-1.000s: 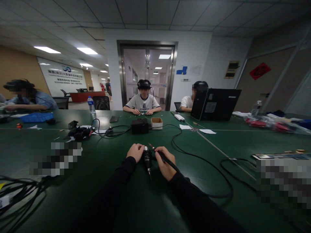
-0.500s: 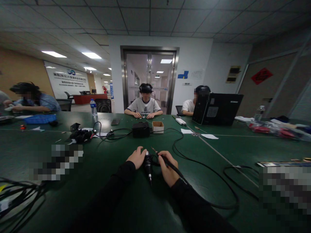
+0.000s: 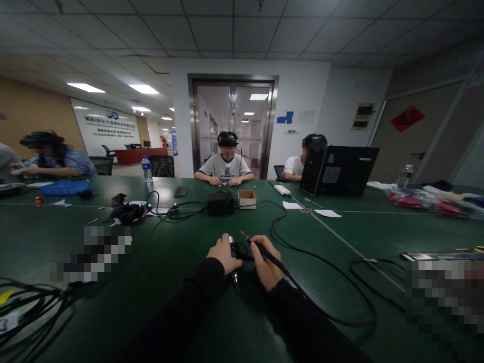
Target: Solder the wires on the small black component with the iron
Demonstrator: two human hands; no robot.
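My left hand (image 3: pixel 224 255) lies over a black corded tool (image 3: pixel 235 277) on the green table, its fingers wrapped around the body. The tool's silver pointed tip sticks out below the hand toward me, and a bit of its silver far end shows by the fingertips. Most of the body is hidden. In my right hand (image 3: pixel 266 262) is a slim black soldering iron (image 3: pixel 247 237), held like a pen, its thin metal tip pointing up and left. A thick black cable runs from it along my right forearm. Coiled black cord (image 3: pixel 240 248) lies between the hands.
Ahead stand a black box (image 3: pixel 221 203) and a small open carton (image 3: pixel 247 199). A black cable (image 3: pixel 325 254) loops across the right side. Cables (image 3: pixel 34 312) pile up at left. A large black computer case (image 3: pixel 346 170) stands at back right. Several people sit around the table (image 3: pixel 159 282).
My left hand has moved right and toward me, and its thumb now crosses over the black tool, covering its body. My right hand has shifted slightly right, still holding the soldering iron.
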